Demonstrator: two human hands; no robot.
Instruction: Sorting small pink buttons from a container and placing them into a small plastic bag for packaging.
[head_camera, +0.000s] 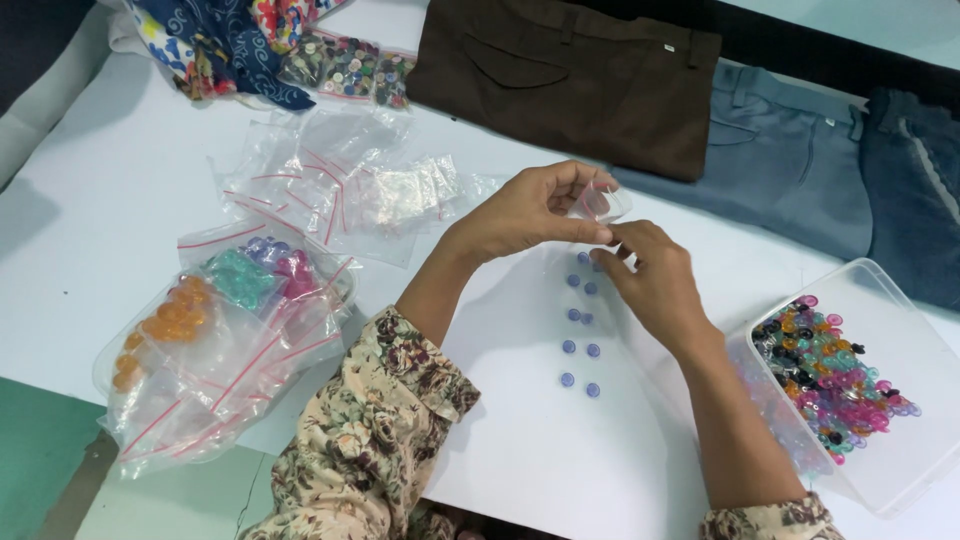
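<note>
Clear plastic bag (603, 203) pinched by both hands (590, 245) above 2 rows of round blue buttons (581, 320).

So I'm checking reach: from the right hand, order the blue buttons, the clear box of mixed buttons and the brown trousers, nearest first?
1. blue buttons, just under the right hand
2. clear box of mixed buttons, to its right
3. brown trousers, at the table's far edge

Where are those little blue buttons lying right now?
The blue buttons lie in two short rows on the white table, just below the left hand and right hand, left of the clear box.
</note>
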